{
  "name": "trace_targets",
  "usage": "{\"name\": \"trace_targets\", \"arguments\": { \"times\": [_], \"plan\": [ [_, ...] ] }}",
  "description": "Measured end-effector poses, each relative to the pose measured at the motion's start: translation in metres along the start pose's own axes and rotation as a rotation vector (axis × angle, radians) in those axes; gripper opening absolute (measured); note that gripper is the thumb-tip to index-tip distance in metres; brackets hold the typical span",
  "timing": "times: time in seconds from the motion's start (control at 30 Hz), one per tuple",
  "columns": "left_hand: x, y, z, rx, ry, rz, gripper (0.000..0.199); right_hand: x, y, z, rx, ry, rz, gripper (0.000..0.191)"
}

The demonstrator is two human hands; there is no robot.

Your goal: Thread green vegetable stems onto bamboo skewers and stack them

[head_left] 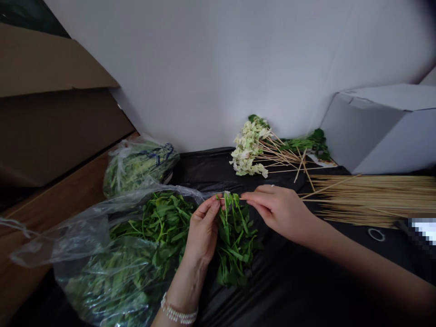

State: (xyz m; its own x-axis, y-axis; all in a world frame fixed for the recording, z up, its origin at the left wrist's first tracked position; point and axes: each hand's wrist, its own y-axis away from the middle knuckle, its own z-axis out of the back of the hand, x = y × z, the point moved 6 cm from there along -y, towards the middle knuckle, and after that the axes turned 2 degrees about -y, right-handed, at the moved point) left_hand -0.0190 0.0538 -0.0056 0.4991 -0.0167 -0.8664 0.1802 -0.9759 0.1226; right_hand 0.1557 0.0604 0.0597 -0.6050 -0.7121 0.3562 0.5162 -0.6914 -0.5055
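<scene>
My right hand [277, 211] pinches a thin wooden skewer [240, 198] between thumb and fingers, held roughly level. Green leaves [231, 202] are threaded on the skewer between my two hands. With thumb and index finger together, my left hand [204, 225] pinches a leafy green stem at the skewer's left end; the exact grip is partly hidden by the fingers. Below the skewer lies a small pile of leafy greens [236, 254] on black plastic sheeting. Left of my left hand, an open clear plastic bag [85, 240] holds many more leafy greens [160, 218].
Finished skewers with pale leaves [250, 147] lie against the white wall, beside more greens [316, 143]. A large bundle of bare skewers [374, 200] is at right, near a ring [376, 234]. A second bag [139, 165], a cardboard box [51, 131] and a white box [381, 127] flank the area.
</scene>
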Motion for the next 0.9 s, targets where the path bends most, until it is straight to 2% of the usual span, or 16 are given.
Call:
{"name": "trace_targets", "arguments": {
  "times": [0.23, 0.9],
  "plan": [
    [0.0014, 0.0020, -0.0035, 0.051, -0.008, 0.032, 0.026, 0.0001, 0.0005, -0.0001, 0.002, 0.000, 0.001, 0.026],
    [0.0015, -0.0002, 0.0003, 0.008, 0.005, 0.033, 0.030, -0.0018, 0.0005, -0.0019, 0.003, 0.002, -0.009, 0.026]
  ]
}}
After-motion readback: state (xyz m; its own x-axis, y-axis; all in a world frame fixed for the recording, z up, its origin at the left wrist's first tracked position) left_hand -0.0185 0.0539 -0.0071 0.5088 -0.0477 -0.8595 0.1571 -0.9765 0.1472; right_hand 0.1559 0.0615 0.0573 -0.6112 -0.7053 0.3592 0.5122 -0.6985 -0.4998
